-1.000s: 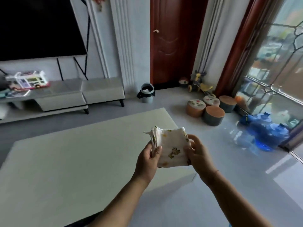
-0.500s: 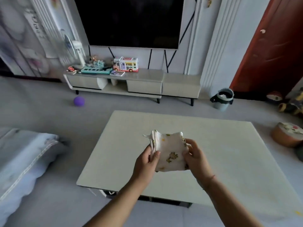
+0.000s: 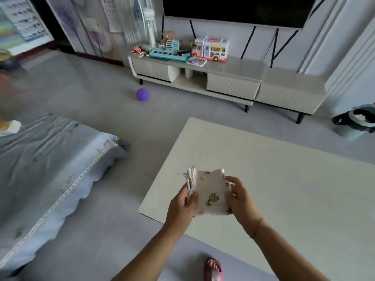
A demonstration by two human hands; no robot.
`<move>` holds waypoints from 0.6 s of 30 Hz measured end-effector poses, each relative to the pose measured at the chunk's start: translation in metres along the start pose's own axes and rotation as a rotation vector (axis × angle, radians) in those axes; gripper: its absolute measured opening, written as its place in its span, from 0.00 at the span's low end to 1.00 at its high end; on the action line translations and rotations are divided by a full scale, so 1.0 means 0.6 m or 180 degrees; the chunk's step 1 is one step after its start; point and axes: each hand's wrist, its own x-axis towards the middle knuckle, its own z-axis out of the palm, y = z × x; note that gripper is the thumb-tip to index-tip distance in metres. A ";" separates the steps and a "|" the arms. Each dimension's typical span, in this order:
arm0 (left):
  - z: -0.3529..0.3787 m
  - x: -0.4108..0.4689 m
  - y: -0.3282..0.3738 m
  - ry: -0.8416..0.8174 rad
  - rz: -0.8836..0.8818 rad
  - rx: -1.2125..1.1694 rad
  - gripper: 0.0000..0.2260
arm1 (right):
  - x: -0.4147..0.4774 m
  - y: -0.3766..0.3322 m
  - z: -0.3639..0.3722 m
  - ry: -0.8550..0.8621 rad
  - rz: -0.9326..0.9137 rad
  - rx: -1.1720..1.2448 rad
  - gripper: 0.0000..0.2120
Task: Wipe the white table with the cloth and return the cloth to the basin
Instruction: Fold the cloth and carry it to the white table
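Observation:
A folded white cloth (image 3: pixel 209 191) with small yellow animal prints is held up above the near left corner of the white table (image 3: pixel 284 179). My left hand (image 3: pixel 182 207) pinches its left folded edge, and my right hand (image 3: pixel 241 201) grips its right edge. The cloth hangs in the air, apart from the tabletop. No basin is in view.
A blue-covered mattress (image 3: pixel 46 175) lies on the floor at left. A purple ball (image 3: pixel 142 94) rests near the TV stand (image 3: pixel 223 76), which carries toys. A small bin (image 3: pixel 359 122) stands at far right. My foot in a red slipper (image 3: pixel 213 268) is by the table's near edge.
The view has swung left, from the door and window side to the TV stand and mattress. Both hands keep holding the folded cloth the same way, now over the table's left corner.

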 end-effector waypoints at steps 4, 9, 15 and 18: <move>-0.042 0.060 -0.031 0.0129 -0.0243 0.0015 0.10 | 0.074 -0.003 0.054 -0.0177 0.0129 -0.0191 0.20; -0.109 0.141 -0.088 0.0027 -0.0470 0.0077 0.09 | 0.146 0.003 0.138 -0.0211 0.0336 -0.0320 0.21; -0.189 0.213 -0.150 -0.0477 -0.0527 0.0335 0.17 | 0.201 0.038 0.233 0.0024 0.0520 -0.0247 0.20; -0.234 0.261 -0.213 -0.0853 -0.0580 0.0589 0.14 | 0.222 0.087 0.298 0.0288 0.0709 -0.0103 0.19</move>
